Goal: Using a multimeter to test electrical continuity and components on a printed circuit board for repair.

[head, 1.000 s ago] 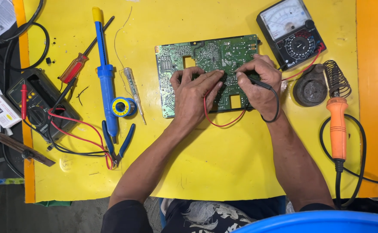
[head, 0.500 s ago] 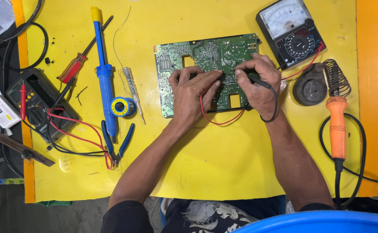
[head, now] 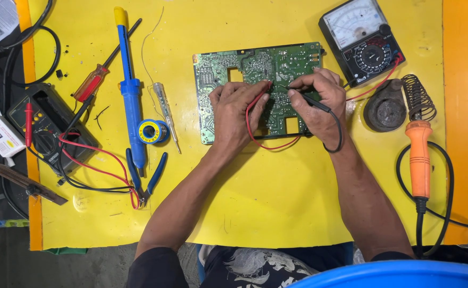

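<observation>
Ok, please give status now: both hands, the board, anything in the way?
Left hand pins red probe to green circuit board. Right hand holds black probe on it. Board flat on yellow mat. Nothing blocking.

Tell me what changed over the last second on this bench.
Very little. The left hand keeps the red probe and the right hand the black probe on the green circuit board; the tips shifted only slightly. Nothing was picked up or let go. The analog meter, the orange soldering iron and the tools at left stayed put.
</observation>
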